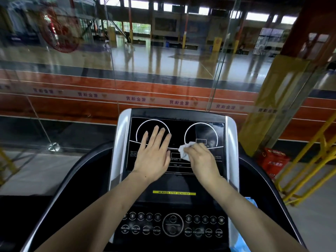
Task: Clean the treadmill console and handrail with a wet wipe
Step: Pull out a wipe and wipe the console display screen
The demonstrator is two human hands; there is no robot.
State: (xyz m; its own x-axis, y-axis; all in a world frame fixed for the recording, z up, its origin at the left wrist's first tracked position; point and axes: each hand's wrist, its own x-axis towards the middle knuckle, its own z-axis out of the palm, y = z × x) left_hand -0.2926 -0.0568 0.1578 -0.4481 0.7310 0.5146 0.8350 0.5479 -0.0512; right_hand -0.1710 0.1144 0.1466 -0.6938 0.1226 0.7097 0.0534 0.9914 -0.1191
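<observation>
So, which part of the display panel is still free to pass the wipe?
Free: the right circle above the right hand holding the wipe, and the strip above the yellow label. Crowded: the left circle, covered by the flat left hand.

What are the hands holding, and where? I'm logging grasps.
The right hand grips a crumpled white wet wipe bunched at its fingertips; the left hand lies flat, holding nothing.

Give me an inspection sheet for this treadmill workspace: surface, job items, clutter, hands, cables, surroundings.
Surface: console screen black, glossy; button panel below.
Job's things: wipe crumpled, pressed on screen; handrail untouched.
Clutter: blue pack at the console's right edge.
Hands: left hand flat, open on screen; right hand in a closed grip on the wipe.
Cables: nothing seen.
Surroundings: glass wall, sports hall beyond; red box, yellow railing at right.
</observation>
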